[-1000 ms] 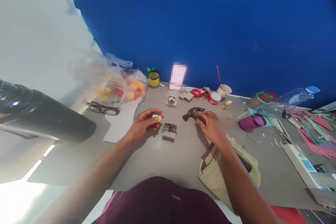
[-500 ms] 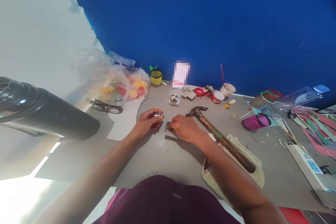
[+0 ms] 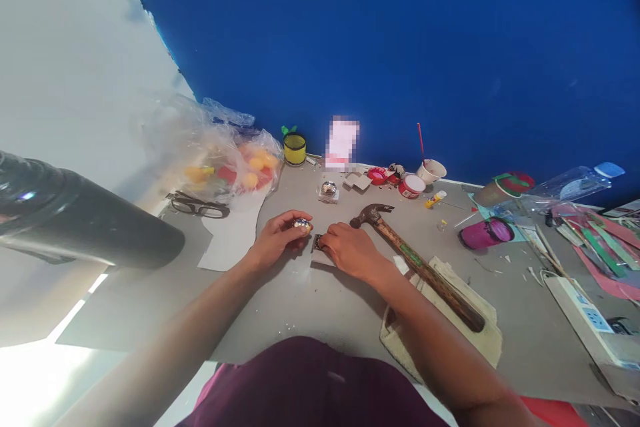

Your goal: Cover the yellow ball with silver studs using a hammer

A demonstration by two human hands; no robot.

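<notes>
My left hand is closed around a small shiny silver ball-like piece, with some yellow at its lower edge, held just above the table. To its right, my right hand has its fingers pinched together at a small grey square box with dark glittering bits at its near-left corner. Those fingertips hide whatever lies between them. Beyond both hands, a silver faceted dome sits on a small white square base. A claw hammer lies right of my right hand, its handle across a folded cream cloth.
At the back stand a yellow pot, a red-and-white jar and a paper cup. Glasses and a plastic bag are left. A purple cup, plastic bottle and power strip lie right.
The whole view has shifted slightly. Both hands keep nearly the same place and grip, the silver piece still in the left and the right fingers still at the box.
</notes>
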